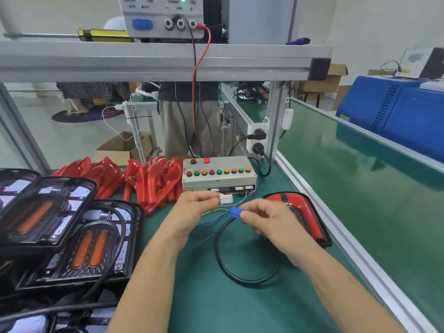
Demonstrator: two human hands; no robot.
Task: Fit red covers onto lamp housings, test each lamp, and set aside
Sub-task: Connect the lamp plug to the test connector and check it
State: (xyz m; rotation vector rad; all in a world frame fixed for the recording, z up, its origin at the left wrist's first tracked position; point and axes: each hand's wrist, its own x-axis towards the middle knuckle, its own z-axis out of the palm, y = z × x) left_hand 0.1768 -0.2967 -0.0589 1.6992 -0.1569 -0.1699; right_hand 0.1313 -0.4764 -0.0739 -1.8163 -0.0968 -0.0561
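We find both hands raised just above the green worktop [216, 296], close together and in front of the test box. The left hand [192, 212] pinches a white connector [226, 199] between its fingertips; thin coloured wires [216, 211] trail from that connector toward the box. The right hand [266, 219] pinches a blue connector [234, 211], fingers curled round it. The two connectors sit just beside each other but apart, not mated.

From the blue connector a black cable [223, 265] loops over the worktop beneath the right forearm. Behind the right hand lies the assembled lamp [302, 212], its red cover fitted on a black housing, resting on the worktop near the right-hand rail [348, 248].

The test box [218, 174] stands beyond the hands; it carries a row of red, green and amber buttons, and one red lamp on its top row is lit. White sockets line its front edge. To its left we note a loose heap of red covers [149, 181] lying directly on the worktop, in no container. Further left, uncovered black lamp housings [79, 243] with amber reflectors are stacked overlapping, their own black cables draped across them.

On the shelf above stands a power supply [165, 18], with red and black leads descending.
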